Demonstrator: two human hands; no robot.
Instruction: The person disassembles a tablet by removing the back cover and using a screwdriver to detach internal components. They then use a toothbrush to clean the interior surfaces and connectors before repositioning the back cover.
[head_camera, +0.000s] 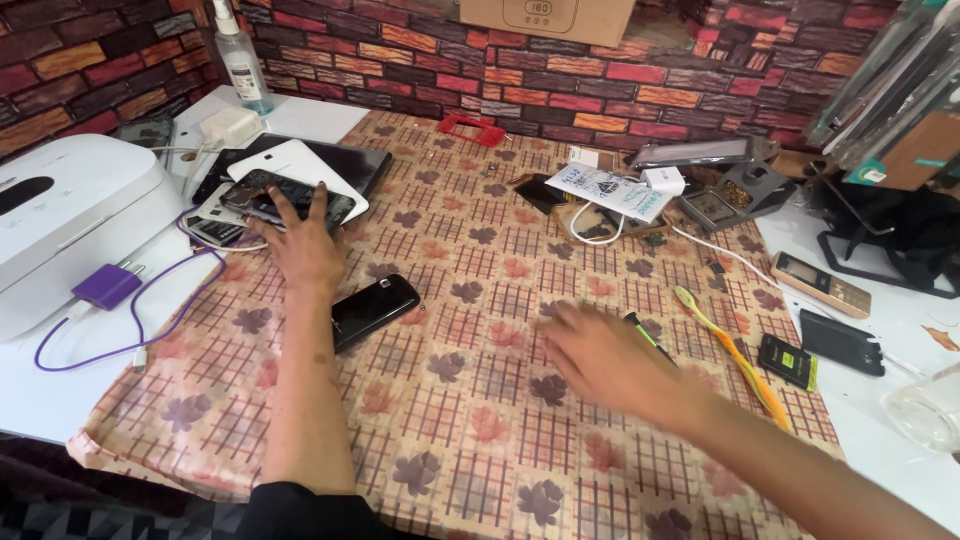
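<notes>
Phone (374, 310) right of left hand (303, 250); toothbrush (735, 358) far right.

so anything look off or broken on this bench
The phone under the left hand seems to have a cracked, worn face, and it lies crooked on a loose stack of tablets. The right hand is blurred.

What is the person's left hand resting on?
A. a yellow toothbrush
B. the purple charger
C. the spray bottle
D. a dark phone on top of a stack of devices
D: the left hand has its fingers spread on a dark phone that lies atop a stack of tablets, apart from the purple charger.
</notes>
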